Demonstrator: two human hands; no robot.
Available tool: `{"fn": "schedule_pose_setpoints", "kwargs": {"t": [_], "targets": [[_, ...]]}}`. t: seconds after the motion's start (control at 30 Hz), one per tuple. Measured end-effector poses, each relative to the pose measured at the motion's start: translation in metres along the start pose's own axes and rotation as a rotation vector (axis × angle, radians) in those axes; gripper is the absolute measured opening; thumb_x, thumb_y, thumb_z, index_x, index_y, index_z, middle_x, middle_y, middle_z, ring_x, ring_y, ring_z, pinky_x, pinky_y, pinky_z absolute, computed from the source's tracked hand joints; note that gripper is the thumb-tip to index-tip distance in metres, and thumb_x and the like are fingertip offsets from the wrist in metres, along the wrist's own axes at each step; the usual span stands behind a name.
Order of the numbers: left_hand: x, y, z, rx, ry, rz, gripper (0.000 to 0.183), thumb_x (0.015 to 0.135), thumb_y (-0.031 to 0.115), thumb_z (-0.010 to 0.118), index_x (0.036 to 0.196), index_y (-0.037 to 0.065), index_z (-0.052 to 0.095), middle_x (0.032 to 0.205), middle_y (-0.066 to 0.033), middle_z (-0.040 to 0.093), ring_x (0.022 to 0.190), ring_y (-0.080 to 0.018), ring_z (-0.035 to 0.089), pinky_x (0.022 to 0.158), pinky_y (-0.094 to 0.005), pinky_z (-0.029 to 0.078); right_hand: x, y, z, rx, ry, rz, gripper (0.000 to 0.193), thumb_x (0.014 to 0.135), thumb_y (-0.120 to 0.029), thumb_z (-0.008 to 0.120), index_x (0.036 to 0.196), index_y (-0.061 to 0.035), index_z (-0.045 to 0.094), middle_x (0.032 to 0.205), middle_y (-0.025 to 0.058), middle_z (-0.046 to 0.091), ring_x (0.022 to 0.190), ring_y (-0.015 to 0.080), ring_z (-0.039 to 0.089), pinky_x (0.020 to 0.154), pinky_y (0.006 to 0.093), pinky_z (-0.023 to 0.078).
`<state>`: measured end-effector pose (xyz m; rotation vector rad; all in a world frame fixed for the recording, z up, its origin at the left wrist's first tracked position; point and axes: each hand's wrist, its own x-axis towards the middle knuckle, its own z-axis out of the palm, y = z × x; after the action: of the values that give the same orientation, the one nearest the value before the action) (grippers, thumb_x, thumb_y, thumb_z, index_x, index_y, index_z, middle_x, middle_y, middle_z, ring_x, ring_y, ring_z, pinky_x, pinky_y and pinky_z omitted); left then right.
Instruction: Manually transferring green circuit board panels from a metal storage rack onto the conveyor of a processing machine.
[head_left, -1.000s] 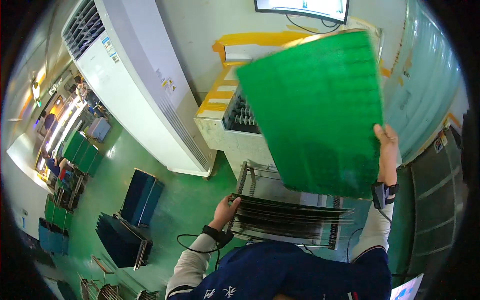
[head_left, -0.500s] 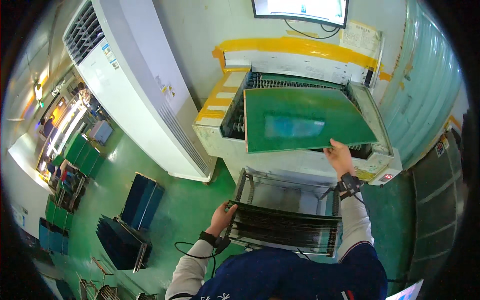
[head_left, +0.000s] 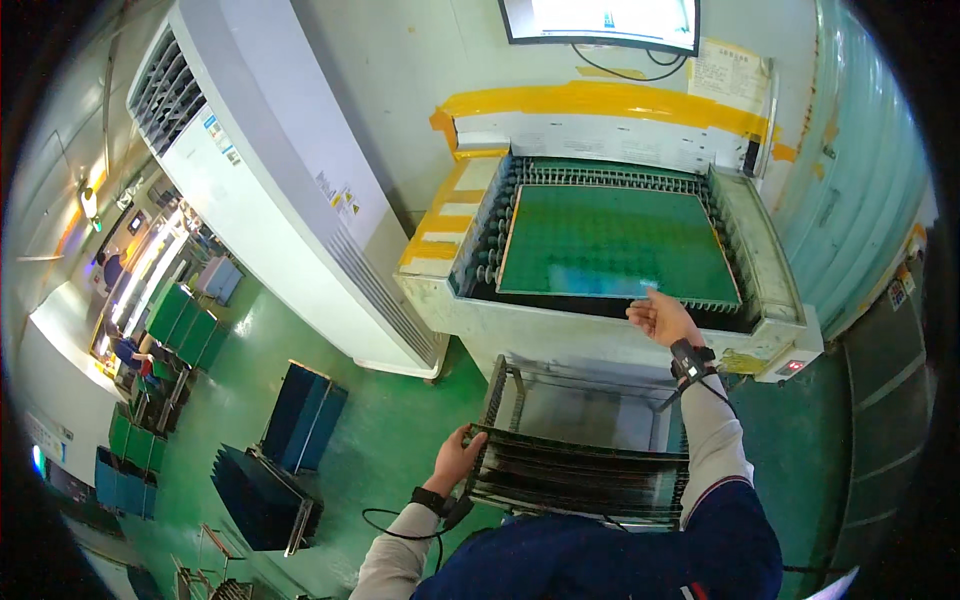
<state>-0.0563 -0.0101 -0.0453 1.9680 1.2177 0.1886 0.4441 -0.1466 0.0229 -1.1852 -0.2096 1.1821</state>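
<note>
A large green panel [head_left: 620, 240], perhaps a circuit board, lies on the rollers [head_left: 487, 273] of a pale conveyor machine in front of me. Just at its near edge is my right hand [head_left: 665, 318], fingers apart and loosely bent, no longer gripping the panel; whether a fingertip still touches it I cannot tell. My left hand [head_left: 457, 458] is closed on the left end of a thin dark panel [head_left: 570, 444], thumb on top. That panel lies among several others in a metal rack [head_left: 508, 395] close to my body.
A tall white air conditioner [head_left: 270, 190] stands left of the machine [head_left: 610, 340]. Dark panels [head_left: 255, 500] stand in racks on the green floor at left. A screen [head_left: 600, 22] hangs above; a translucent curtain [head_left: 850, 180] hangs at right. People work in the far left background.
The green panel has gone from tilted in my right hand to flat on the rollers. My right hand has let go of it. My left hand remains on the dark panel.
</note>
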Motion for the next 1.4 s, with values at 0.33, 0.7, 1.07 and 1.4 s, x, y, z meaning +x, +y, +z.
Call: {"fn": "schedule_pose_setpoints", "kwargs": {"t": [0.33, 0.7, 1.07, 1.4], "targets": [[0.004, 0.009, 0.0, -0.095, -0.023, -0.045, 0.073, 0.088, 0.057, 0.061, 0.133, 0.0, 0.054, 0.099, -0.0239, 0.069, 0.094, -0.0348, 0.068, 0.08, -0.0416, 0.052, 0.015, -0.007, 0.03, -1.205, 0.443, -0.86, 0.033, 0.088, -0.033, 0.065, 0.11, -0.0086, 0.068, 0.106, 0.011, 0.071, 0.094, 0.0341, 0.067, 0.081, 0.0437, 0.052], [0.015, -0.006, 0.004, -0.041, -0.021, -0.056, 0.074, 0.089, 0.059, 0.059, 0.134, -0.001, 0.053, 0.109, -0.0272, 0.067, 0.101, -0.0402, 0.065, 0.086, -0.0445, 0.051, 0.047, 0.002, 0.042, -1.577, 0.548, -0.788, 0.044, 0.087, -0.03, 0.067, 0.128, -0.0185, 0.061, 0.142, 0.0114, 0.05, 0.134, 0.0366, 0.042, 0.109, 0.0552, 0.029], [0.016, -0.002, -0.001, -0.014, -0.044, -0.075, 0.067, 0.092, 0.051, 0.061, 0.132, -0.002, 0.054, 0.113, -0.0216, 0.068, 0.099, -0.0276, 0.066, 0.085, -0.0372, 0.051, 0.074, -0.018, 0.032, -1.567, 0.582, -0.787, 0.038, 0.087, -0.029, 0.065, 0.125, -0.0207, 0.063, 0.139, 0.0098, 0.053, 0.132, 0.0351, 0.044, 0.109, 0.0542, 0.03], [0.019, -0.001, 0.0, -0.043, -0.063, -0.092, 0.072, 0.089, 0.056, 0.059, 0.132, -0.002, 0.055, 0.118, -0.0257, 0.064, 0.107, -0.038, 0.064, 0.091, -0.0421, 0.049, 0.069, -0.022, 0.034, -1.551, 0.554, -0.794, 0.037, 0.086, -0.028, 0.066, 0.121, -0.0173, 0.064, 0.139, 0.0123, 0.053, 0.131, 0.0353, 0.045, 0.108, 0.0547, 0.032]]}}
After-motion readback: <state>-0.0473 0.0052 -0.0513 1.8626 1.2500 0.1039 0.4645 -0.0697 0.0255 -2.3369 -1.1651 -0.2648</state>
